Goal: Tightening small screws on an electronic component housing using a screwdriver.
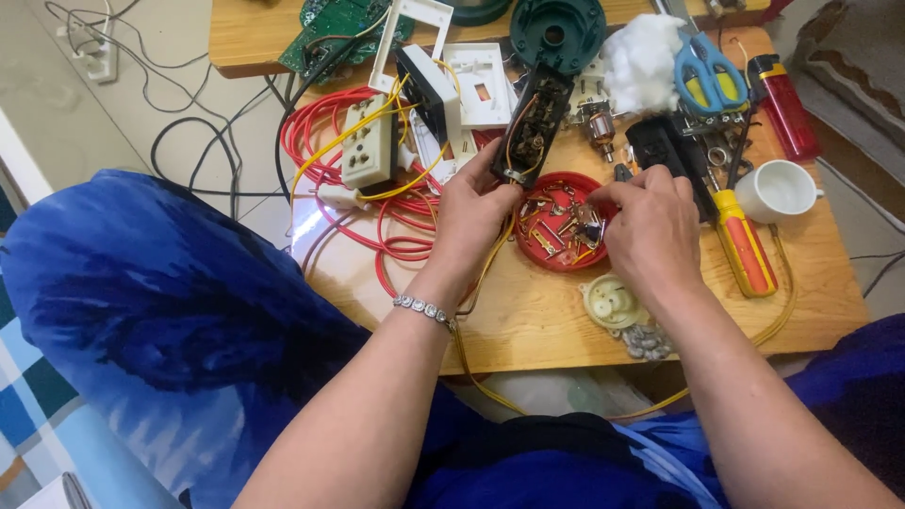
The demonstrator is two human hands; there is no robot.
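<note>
My left hand grips the lower end of a long black open switch box with brass contacts and yellow wires inside, held tilted above the wooden table. My right hand reaches into a red round dish full of small screws and brass parts, its fingertips pinched over a small metal piece; whether the piece is gripped is unclear. A silver bracelet sits on the left wrist.
A beige multi-socket on red coiled wire lies left. An orange-handled screwdriver, white cup, red lighter, blue-yellow scissors, white cotton, green round housing and cream gear surround the dish.
</note>
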